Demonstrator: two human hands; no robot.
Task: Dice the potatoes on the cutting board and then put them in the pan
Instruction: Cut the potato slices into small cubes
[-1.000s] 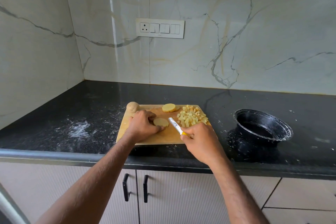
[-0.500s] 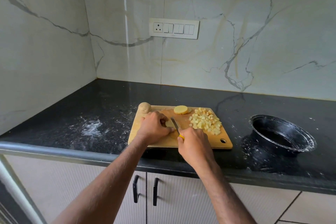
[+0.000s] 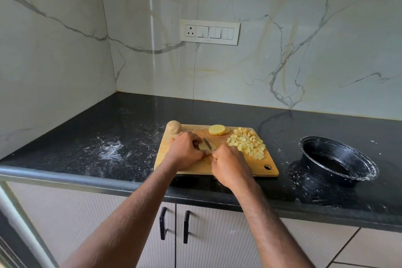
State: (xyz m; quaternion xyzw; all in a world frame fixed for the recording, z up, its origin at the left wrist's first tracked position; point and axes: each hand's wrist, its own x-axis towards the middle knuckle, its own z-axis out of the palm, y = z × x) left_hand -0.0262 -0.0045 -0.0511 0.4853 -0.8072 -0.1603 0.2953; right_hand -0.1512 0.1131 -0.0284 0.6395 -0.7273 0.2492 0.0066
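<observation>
While hands (image 3: 206, 154) slice potato (image 3: 203, 147), knife (image 3: 208, 144), unmarked cutting board (image 3: 269, 173)

Pale yellow potato cubes (image 3: 247, 143), tan cutting board (image 3: 269, 173), black pan (image 3: 339, 161), grey-veined white marble wall (image 3: 304, 50).

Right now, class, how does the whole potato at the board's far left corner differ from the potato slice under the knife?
The whole potato is round, uncut and brown-skinned; the potato slice is flat with pale cut flesh showing. The whole potato lies untouched; the slice is held by the left hand while the right hand sets the knife on it. Both are on the cutting board.
</observation>
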